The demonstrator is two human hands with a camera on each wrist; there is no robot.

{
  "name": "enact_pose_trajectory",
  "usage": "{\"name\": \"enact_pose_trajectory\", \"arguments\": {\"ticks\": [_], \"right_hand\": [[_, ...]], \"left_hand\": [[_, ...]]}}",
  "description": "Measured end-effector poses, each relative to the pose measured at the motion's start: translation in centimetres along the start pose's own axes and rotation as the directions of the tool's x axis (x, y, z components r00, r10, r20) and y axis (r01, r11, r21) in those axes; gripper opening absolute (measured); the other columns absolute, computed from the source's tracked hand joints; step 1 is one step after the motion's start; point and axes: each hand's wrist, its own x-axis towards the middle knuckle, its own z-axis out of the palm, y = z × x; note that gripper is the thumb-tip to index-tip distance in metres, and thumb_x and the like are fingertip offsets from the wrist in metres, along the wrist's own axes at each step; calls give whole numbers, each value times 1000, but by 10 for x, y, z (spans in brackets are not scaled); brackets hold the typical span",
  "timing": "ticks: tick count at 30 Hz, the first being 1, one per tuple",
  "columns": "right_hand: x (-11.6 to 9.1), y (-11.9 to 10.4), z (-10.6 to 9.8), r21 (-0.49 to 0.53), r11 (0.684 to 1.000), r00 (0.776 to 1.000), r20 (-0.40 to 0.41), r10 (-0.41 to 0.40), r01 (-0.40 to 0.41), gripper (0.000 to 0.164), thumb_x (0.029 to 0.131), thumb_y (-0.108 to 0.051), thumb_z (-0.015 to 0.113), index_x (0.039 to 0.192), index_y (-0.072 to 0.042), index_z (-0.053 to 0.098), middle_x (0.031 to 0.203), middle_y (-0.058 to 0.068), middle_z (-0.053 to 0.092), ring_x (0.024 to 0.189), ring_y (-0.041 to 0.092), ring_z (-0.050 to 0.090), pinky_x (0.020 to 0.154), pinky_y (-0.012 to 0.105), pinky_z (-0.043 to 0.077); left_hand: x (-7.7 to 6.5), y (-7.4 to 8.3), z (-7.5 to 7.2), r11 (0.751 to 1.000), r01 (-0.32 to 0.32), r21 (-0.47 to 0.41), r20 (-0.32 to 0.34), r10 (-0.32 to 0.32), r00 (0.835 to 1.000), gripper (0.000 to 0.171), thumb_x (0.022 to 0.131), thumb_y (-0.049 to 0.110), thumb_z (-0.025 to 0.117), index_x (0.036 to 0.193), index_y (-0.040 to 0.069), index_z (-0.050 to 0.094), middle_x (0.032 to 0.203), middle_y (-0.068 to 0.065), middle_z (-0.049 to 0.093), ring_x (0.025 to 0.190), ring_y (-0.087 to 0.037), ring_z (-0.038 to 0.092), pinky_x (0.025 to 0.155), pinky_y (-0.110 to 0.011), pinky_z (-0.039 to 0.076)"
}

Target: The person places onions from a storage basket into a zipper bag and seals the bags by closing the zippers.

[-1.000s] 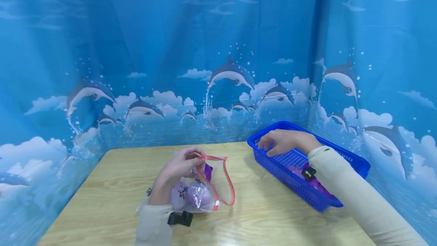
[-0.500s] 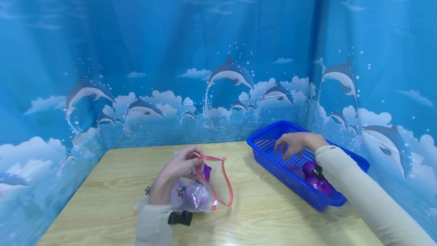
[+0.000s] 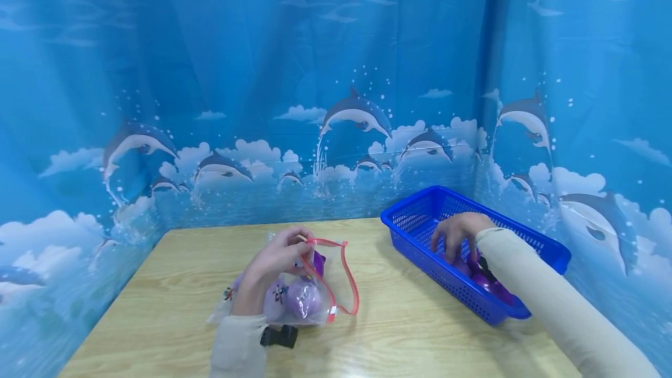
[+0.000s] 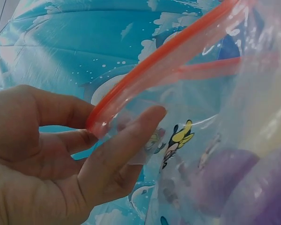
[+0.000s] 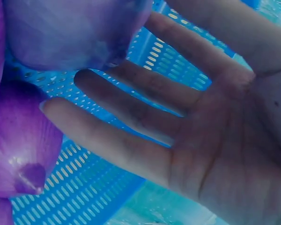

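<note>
My left hand [image 3: 280, 255] pinches the upper edge of a clear zip bag [image 4: 178, 72] between thumb and fingers. Its red zip stands apart, and small cartoon figures are printed on the plastic. Pale purple round pieces [image 3: 304, 298] and a darker purple one [image 3: 318, 262] are inside. Over at the blue basket [image 3: 420, 252], my right hand [image 3: 458, 235] reaches down with spread fingers. In the right wrist view those fingers lie right at the underside of a pale purple round piece [image 5: 75, 33]. Beside it are glossy purple, onion-like pieces [image 5: 21, 136] with a pointed end.
The basket, with slotted walls, stands slanted at the right of the wooden table [image 3: 399, 331]. Black wrist mounts [image 3: 279, 336] sit at the wrists. A blue dolphin-print curtain [image 3: 336, 104] hangs behind the table and along its right side.
My right hand has moved from over the basket's far end toward the near end, then down into it at the purple pieces. The left hand and bag have stayed nearly still.
</note>
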Motion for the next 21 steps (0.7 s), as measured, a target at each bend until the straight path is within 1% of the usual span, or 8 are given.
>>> {"name": "enact_pose_trajectory", "arguments": {"ticks": [6,8,10,13,15,17,18,21], "right_hand": [[8,0,3,57,997,998,30,52,-54,61,78,-2,78,136,-17,63,121,20,63,100,31,69,79,48,65],[11,0,5,57,996,997,34,63,-65,65,78,-2,78,140,-16,60,119,20,63,97,31,70,78,47,66],[13,0,7,36,997,998,31,63,-65,69,78,-2,77,143,-15,58,122,21,62,95,32,71,75,45,66],[15,0,9,23,998,998,14,63,-63,72,76,-1,77,145,-15,57,136,27,56,108,39,68,73,45,66],[15,0,9,29,998,998,14,62,-63,73,76,1,75,144,-15,57,145,30,49,121,46,61,73,47,66],[16,-1,9,35,998,998,15,60,-60,66,75,2,73,137,-16,61,147,29,46,129,47,53,75,50,65],[16,-1,10,30,998,998,20,54,-55,61,75,1,71,132,-16,62,144,28,47,128,46,52,75,51,65],[16,-2,10,-10,1000,1000,27,16,-15,41,74,-1,69,112,-14,63,125,18,54,114,35,55,74,49,64]], "left_hand": [[2,1,1,1000,-5,-29,-47,4,999,12,103,5,51,111,7,60,92,-13,63,84,-25,64,68,-32,63],[2,1,1,1000,-2,-29,-52,0,999,12,103,6,51,111,7,60,93,-13,63,85,-26,64,68,-32,63],[2,2,0,1000,0,-29,-54,-2,999,13,103,7,51,113,6,59,93,-13,63,86,-26,65,68,-32,63],[2,2,0,1000,-1,-32,-52,-1,999,15,104,7,51,116,5,59,94,-12,64,87,-26,65,69,-32,63],[2,1,-1,999,-3,-34,-52,1,999,16,104,8,51,118,4,59,94,-12,64,87,-25,65,69,-32,63],[2,1,-1,999,-5,-38,-51,3,999,17,104,8,51,119,4,58,95,-12,64,87,-25,65,70,-31,63],[2,1,-1,999,-6,-40,-52,4,999,17,104,8,51,119,4,58,94,-12,64,87,-24,64,69,-31,62],[2,1,-2,999,-10,-43,-53,8,999,17,104,8,50,119,3,58,94,-12,63,86,-23,64,68,-30,62]]}}
